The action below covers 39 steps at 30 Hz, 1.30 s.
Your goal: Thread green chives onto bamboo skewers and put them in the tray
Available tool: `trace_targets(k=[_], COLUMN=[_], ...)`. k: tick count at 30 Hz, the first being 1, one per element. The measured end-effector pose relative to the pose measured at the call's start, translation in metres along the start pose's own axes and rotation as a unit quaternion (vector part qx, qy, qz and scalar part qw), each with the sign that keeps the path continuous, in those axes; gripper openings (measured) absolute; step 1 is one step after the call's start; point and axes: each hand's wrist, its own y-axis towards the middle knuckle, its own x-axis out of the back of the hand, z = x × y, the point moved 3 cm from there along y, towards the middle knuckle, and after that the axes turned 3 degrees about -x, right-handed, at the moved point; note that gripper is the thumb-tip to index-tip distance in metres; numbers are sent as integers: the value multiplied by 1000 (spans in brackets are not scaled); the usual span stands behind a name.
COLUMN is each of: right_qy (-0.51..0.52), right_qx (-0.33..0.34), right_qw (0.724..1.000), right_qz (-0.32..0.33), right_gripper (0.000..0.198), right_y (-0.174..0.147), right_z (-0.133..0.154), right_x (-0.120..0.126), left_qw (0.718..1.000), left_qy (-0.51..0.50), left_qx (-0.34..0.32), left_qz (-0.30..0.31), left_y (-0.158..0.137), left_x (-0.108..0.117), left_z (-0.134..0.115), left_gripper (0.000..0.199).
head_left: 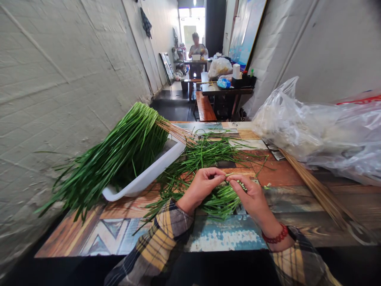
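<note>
Above the middle of the table, my left hand point(205, 183) and my right hand point(250, 194) meet at the fingertips. Both are pinched on a thin, pale green chive stalk point(228, 174), mostly covered by the fingers. Beneath and behind them lie loose chives point(205, 154), with a smaller heap of paler stem ends point(223, 202) under the hands. To the left, a thick mass of chives point(125, 147) threaded on bamboo skewers point(177, 132) rests in a white plastic tray point(143, 183) and hangs over its side.
More bamboo skewers point(312, 186) lie on the right, partly under a large clear plastic bag point(318, 131). The patterned wooden table point(226, 236) meets a white brick wall on the left. Further back are a bench point(205, 106), another table with bags, and a person point(198, 49).
</note>
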Motion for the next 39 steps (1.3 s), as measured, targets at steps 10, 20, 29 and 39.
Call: trace_targets(k=[10, 20, 29, 39], right_qy=[-5, -52, -71, -75], right_qx=[-14, -6, 3, 10], right_qw=[1000, 999, 997, 997], right_qz=[-3, 13, 2, 18], right_gripper=[23, 24, 23, 24], right_y=[0, 0, -1, -1], right_z=[1, 8, 8, 8], right_x=[-1, 1, 2, 1], left_qw=[997, 988, 993, 998], left_qy=[71, 136, 110, 65], left_qx=[-32, -67, -35, -16], left_qz=[-4, 17, 7, 1], left_y=[0, -1, -1, 0], left_x=[-1, -3, -3, -4], left_z=[-2, -4, -6, -2], left_gripper=[16, 17, 15, 19])
